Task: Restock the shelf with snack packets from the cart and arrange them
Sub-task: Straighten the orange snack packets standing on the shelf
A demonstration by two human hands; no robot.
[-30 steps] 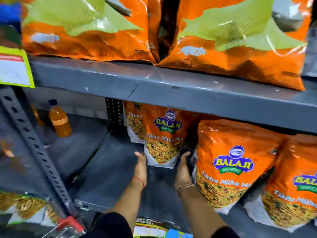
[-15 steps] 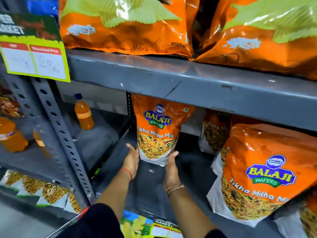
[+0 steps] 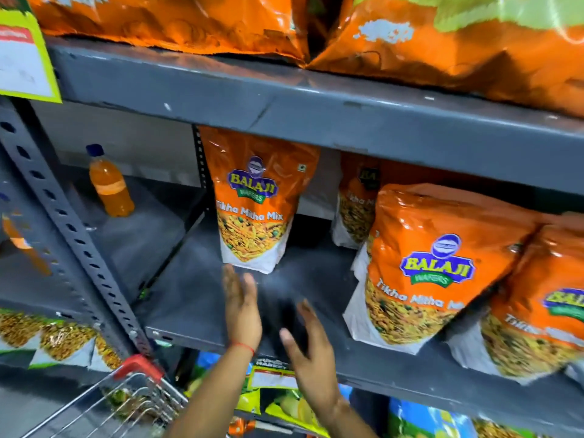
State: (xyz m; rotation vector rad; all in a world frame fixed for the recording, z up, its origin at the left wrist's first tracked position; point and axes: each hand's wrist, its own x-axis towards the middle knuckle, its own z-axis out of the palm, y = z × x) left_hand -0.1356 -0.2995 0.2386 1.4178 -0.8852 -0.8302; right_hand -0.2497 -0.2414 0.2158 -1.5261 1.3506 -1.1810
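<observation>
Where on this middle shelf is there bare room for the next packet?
Bare shelf lies in front of the upright packet and in the gap between it and the leaning front packet. The left bay around the bottle is also bare. Crowded: the right end, where that packet abuts the rightmost packet.

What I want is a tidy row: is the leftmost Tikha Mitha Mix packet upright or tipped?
Upright: the leftmost packet stands on its white base on the shelf, label facing out.
</observation>
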